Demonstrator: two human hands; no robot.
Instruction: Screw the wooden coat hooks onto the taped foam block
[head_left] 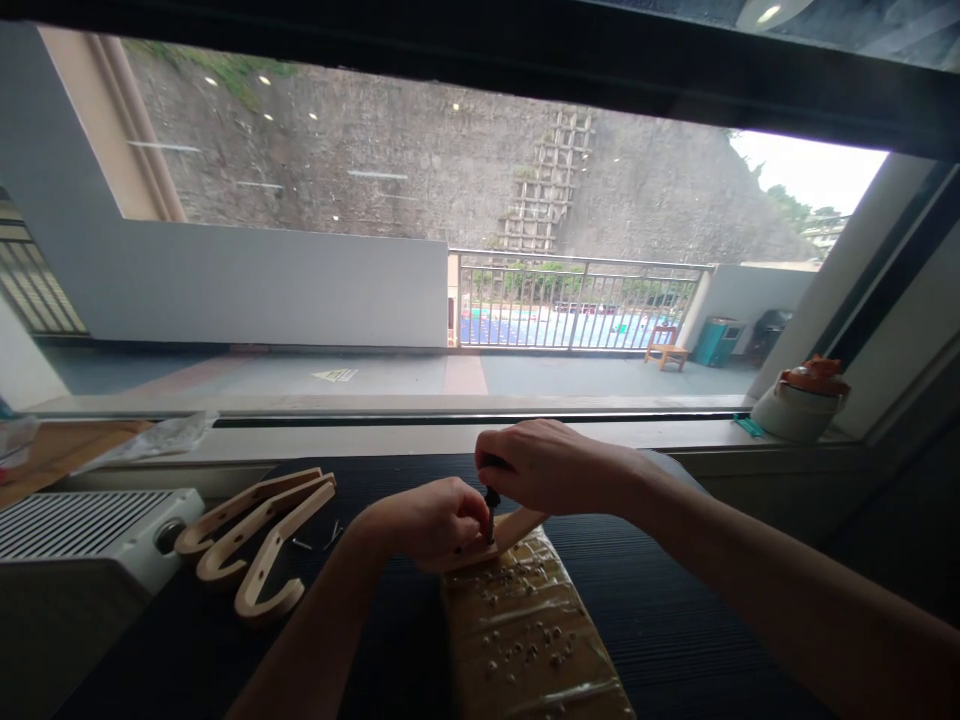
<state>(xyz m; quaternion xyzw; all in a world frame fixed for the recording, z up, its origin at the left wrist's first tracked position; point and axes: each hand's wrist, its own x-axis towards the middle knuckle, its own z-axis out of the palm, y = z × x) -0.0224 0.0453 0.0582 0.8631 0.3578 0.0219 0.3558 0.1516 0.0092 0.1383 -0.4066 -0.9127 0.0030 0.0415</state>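
My right hand (551, 465) is closed round a black-handled screwdriver (491, 505) that stands upright on a light wooden piece (517, 528). My left hand (427, 520) is closed on the near end of that wooden piece and presses it down onto a tape-wrapped block (525, 630) pitted with small holes. The tool's tip is hidden between my fingers. To the left, three curved wooden hooks (259, 535) lie side by side on the black ribbed mat (675, 600), with loose screws (319, 542) beside them.
A white slatted appliance (82, 525) sits at the left edge. Along the window sill lie a crumpled plastic bag (154, 437) on the left and a white pot with an orange top (802, 400) on the right. A large window faces a terrace.
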